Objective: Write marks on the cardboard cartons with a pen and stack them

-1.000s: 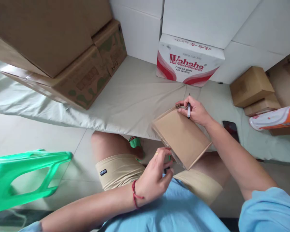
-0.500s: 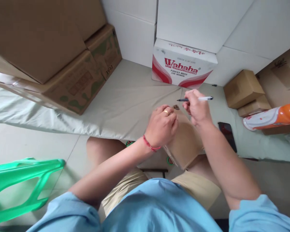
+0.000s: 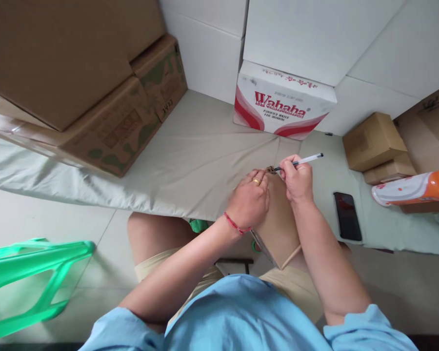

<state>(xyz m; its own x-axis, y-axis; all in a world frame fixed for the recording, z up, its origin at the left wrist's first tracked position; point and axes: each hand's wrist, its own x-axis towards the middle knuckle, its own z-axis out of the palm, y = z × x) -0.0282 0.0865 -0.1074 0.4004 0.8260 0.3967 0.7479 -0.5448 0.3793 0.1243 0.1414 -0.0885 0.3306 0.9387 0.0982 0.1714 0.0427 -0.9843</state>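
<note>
Here's the right hand (image 3: 298,180), fingers closed round a slim pen (image 3: 310,159), its tip right at a small dark patch (image 3: 271,170), too small to make out, on the far end of the flat cardboard box (image 3: 280,224)! The left hand (image 3: 248,201) lies flat across the box's left side, fingers extended. That box stretches from the pale cloth (image 3: 205,151) back over the person's lap (image 3: 287,282). A phone (image 3: 347,216) rests off to the right; beyond stands the Wahaha carton (image 3: 281,107).
</note>
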